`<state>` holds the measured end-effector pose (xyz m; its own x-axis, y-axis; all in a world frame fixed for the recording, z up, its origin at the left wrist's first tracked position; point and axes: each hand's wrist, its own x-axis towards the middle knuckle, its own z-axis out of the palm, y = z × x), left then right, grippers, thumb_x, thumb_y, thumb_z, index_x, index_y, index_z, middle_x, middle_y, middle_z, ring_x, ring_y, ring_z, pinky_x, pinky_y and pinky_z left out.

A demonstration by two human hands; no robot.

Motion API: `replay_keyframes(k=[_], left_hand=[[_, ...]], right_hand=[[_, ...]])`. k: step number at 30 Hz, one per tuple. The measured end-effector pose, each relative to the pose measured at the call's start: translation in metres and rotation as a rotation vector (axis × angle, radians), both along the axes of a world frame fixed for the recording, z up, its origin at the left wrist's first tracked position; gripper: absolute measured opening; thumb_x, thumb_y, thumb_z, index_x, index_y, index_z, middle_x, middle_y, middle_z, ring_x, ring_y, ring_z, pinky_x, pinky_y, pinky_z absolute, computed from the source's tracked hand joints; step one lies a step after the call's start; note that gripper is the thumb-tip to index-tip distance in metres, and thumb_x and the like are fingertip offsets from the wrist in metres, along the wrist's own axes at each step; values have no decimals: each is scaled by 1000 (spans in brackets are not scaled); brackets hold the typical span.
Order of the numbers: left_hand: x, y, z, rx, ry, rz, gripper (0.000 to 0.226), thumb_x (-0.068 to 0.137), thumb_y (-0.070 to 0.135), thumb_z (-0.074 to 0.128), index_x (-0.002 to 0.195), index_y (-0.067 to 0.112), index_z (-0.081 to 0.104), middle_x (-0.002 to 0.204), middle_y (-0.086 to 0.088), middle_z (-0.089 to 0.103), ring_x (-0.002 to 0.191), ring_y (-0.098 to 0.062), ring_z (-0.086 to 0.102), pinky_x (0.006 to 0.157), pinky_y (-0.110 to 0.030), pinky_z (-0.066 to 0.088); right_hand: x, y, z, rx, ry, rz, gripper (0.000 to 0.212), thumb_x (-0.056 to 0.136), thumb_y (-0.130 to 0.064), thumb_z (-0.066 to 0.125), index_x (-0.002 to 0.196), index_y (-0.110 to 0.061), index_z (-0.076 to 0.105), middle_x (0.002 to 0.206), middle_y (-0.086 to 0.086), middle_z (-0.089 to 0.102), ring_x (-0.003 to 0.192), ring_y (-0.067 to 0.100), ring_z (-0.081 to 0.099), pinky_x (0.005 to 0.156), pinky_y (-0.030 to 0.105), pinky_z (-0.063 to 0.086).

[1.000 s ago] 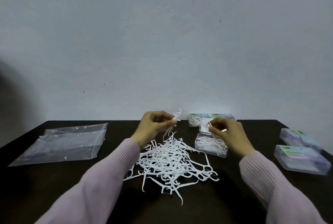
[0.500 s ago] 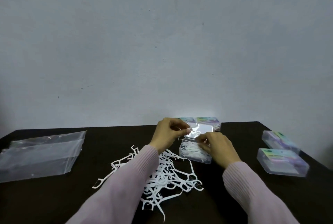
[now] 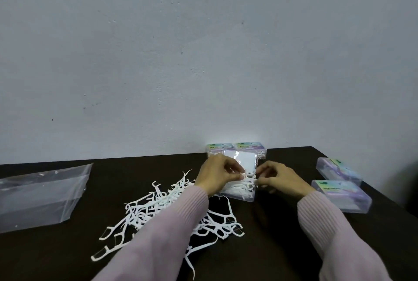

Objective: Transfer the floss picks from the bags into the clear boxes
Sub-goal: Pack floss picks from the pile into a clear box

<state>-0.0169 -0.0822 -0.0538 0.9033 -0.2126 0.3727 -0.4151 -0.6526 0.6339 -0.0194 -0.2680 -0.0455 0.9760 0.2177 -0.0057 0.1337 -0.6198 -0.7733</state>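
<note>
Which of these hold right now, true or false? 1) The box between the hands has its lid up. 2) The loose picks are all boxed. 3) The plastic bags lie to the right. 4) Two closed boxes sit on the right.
1) True: the open box has its lid raised.
2) False: a pile of floss picks lies on the table.
3) False: the plastic bags lie on the left.
4) True: two closed boxes sit there.

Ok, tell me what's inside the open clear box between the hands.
The open clear box holds a bundle of white floss picks. The left hand and right hand cover part of it, so the count cannot be told.
</note>
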Motion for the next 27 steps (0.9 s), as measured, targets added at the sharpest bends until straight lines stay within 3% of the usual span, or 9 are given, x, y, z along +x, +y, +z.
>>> replay_keyframes(k=[7, 11, 17, 20, 27], left_hand=[[4, 9, -4, -135, 70, -12, 25, 64, 18, 85, 86, 21, 73, 79, 10, 70, 75, -1, 66, 76, -19, 52], [4, 14, -2, -179, 88, -36, 24, 69, 23, 82, 90, 17, 73, 79, 7, 70, 74, -3, 63, 69, -12, 49], [7, 35, 1, -183, 157, 7, 19, 84, 13, 68, 102, 15, 68, 101, -1, 67, 93, -10, 62, 79, -16, 49], [9, 44, 2, -129, 228, -14, 19, 85, 12, 66, 104, 15, 67, 105, 0, 67, 94, -8, 61, 76, -14, 48], [7, 38, -2, -132, 172, 28, 19, 81, -1, 67, 97, 9, 70, 88, 5, 66, 79, 0, 60, 66, -6, 48]], right_hand=[[2, 1, -3, 29, -27, 29, 17, 77, -10, 73, 90, -12, 63, 79, 3, 67, 62, 5, 63, 56, 13, 50], [2, 2, -4, -68, -140, 17, 11, 76, -19, 75, 84, -20, 67, 81, -1, 68, 72, 4, 61, 64, 12, 48], [-2, 7, -4, -117, -195, 26, 18, 76, -24, 75, 93, -18, 72, 76, -11, 63, 71, 0, 55, 59, 8, 41], [-1, 8, -4, -106, -212, 14, 16, 78, -23, 73, 94, -18, 72, 78, -12, 64, 72, -1, 56, 59, 6, 41], [-1, 8, -8, -102, -200, -7, 7, 77, -21, 74, 82, -23, 69, 76, -7, 64, 69, 1, 55, 60, 10, 40]])
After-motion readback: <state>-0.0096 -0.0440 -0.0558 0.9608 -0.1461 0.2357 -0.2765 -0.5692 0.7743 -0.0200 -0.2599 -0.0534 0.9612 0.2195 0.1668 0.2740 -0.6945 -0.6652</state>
